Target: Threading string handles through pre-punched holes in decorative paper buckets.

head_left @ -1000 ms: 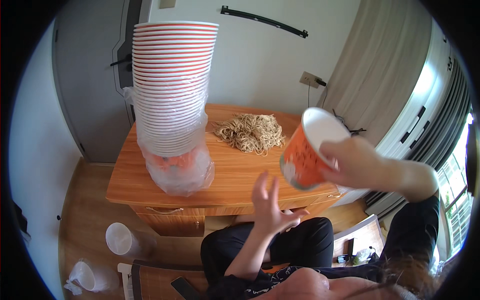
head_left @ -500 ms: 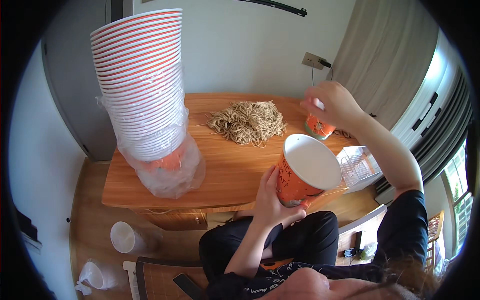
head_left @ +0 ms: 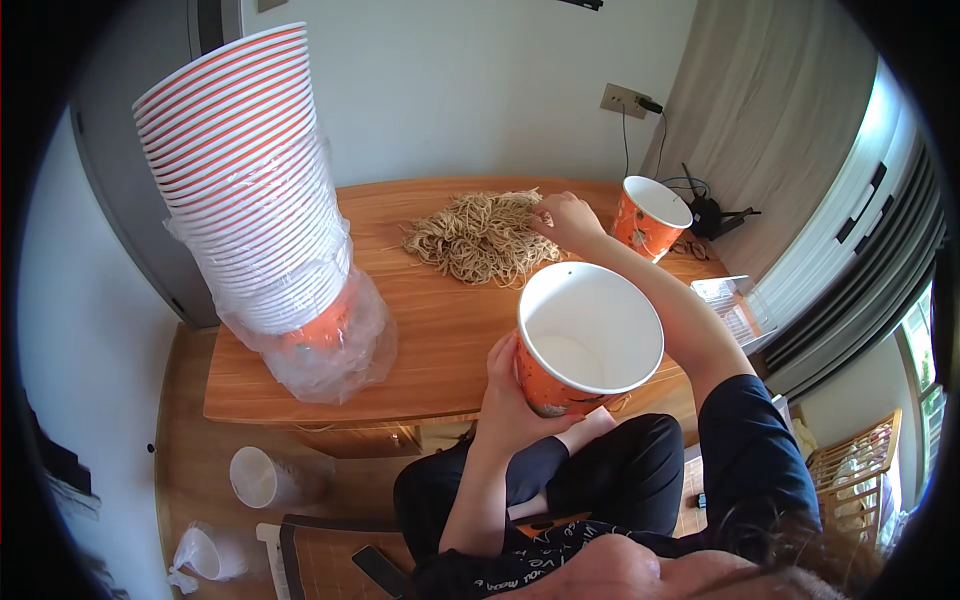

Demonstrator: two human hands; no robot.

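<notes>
A large paper bucket [head_left: 588, 392], orange with a white rim and white inside, tilts toward me above the table's front edge. My left hand [head_left: 512, 400] is closed round its lower left side. Inside, only its white wall and bottom show. At the right edge of a tangled heap of tan twine [head_left: 478, 240], my right hand [head_left: 570, 220] reaches in, its fingers bent and pinching at the strands; the fingertips are partly hidden. Behind my right forearm a second orange paper bucket [head_left: 640, 232] stands upright on the table.
A tall, leaning stack of nested paper buckets [head_left: 250, 190], partly wrapped in clear plastic, stands on the table [head_left: 440, 350] at left. A black router [head_left: 708, 216] and a clear plastic box [head_left: 735, 310] are at right. White tubs [head_left: 255, 478] and a phone [head_left: 378, 570] lie lower left.
My right hand has moved left from the second bucket to the twine heap. The bucket in my left hand has shifted slightly left and tipped its opening more toward me.
</notes>
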